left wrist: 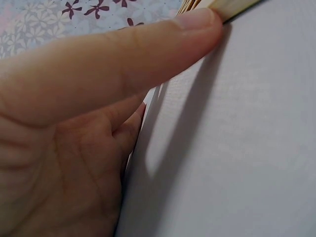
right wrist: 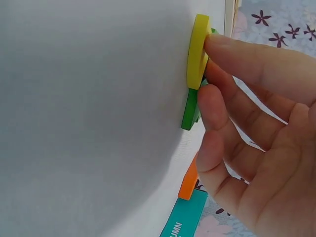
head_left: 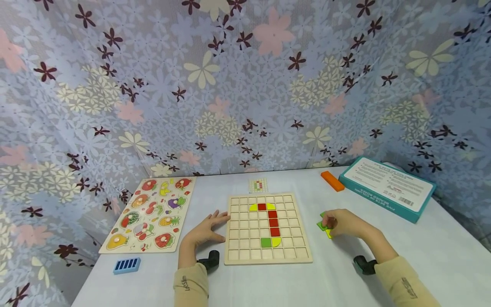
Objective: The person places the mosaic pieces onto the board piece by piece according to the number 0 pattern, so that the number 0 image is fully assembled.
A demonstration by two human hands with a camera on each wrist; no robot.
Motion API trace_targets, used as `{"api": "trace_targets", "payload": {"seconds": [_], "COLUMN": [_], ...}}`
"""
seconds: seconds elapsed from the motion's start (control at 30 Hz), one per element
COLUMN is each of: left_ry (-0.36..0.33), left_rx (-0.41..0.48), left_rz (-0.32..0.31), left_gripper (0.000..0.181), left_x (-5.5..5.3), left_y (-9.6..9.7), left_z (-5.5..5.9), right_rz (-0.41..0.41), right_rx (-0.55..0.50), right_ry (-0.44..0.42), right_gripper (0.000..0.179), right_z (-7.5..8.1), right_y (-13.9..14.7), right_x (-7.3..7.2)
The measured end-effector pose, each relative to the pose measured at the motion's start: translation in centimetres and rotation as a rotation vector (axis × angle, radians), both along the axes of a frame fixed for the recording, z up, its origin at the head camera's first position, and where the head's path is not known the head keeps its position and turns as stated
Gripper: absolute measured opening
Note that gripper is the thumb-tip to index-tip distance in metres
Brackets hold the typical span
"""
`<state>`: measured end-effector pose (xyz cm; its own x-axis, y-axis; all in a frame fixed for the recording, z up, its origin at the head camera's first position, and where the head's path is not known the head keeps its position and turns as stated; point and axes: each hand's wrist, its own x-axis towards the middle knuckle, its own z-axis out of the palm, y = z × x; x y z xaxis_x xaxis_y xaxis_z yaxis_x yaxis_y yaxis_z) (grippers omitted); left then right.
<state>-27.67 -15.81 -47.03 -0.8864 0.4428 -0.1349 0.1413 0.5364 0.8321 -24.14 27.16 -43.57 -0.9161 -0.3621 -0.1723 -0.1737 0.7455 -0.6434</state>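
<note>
A wooden grid board (head_left: 243,263) lies at the middle of the table, bearing several red squares (head_left: 273,222), yellow rounded pieces (head_left: 276,242) and a green square (head_left: 266,242). My left hand (head_left: 205,230) is beside its left edge, fingers spread; the thumb (left wrist: 197,29) touches the board's side in the left wrist view. To the right of the board, my right hand (head_left: 347,224) has bent fingers over loose pieces. Its thumb touches a yellow piece (right wrist: 196,54), with green pieces (right wrist: 189,111) next to it. Whether the fingers pinch any piece is unclear.
A small pattern card (head_left: 258,185) sits behind the board. On the left lie a fruit puzzle board (head_left: 157,213) and a blue slotted block (head_left: 127,265). A teal box (head_left: 389,187) and an orange block (head_left: 332,181) are at the back right.
</note>
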Motion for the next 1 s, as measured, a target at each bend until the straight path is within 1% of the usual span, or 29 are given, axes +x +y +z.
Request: {"api": "trace_targets", "payload": {"seconds": [0.23, 0.37, 0.47, 0.73, 0.87, 1.0], "left_ry": [0.002, 0.005, 0.006, 0.003, 0.001, -0.001], "left_rx": [-0.001, -0.005, -0.012, -0.014, 0.006, 0.018], "left_rz": [0.003, 0.006, 0.008, 0.011, -0.004, -0.016], "left_gripper": [0.073, 0.073, 0.073, 0.074, 0.074, 0.074], "left_x": [0.0, 0.1, 0.1, 0.1, 0.0, -0.1], "left_y": [0.0, 0.0, 0.0, 0.1, 0.0, -0.1], "left_z": [-0.1, 0.0, 0.0, -0.1, -0.2, -0.3], "right_rz": [0.016, 0.008, 0.008, 0.04, 0.064, 0.052], "right_rx": [0.031, 0.048, 0.05, 0.047, 0.053, 0.05], "right_ry": [0.005, -0.016, -0.027, -0.02, 0.013, 0.021], "right_gripper": [0.023, 0.021, 0.023, 0.027, 0.024, 0.015], "right_z": [0.4, 0.5, 0.5, 0.5, 0.3, 0.4], "right_y": [-0.2, -0.5, -0.7, -0.8, -0.9, -1.3], "right_x": [0.5, 0.8, 0.9, 1.2, 1.0, 0.8]}}
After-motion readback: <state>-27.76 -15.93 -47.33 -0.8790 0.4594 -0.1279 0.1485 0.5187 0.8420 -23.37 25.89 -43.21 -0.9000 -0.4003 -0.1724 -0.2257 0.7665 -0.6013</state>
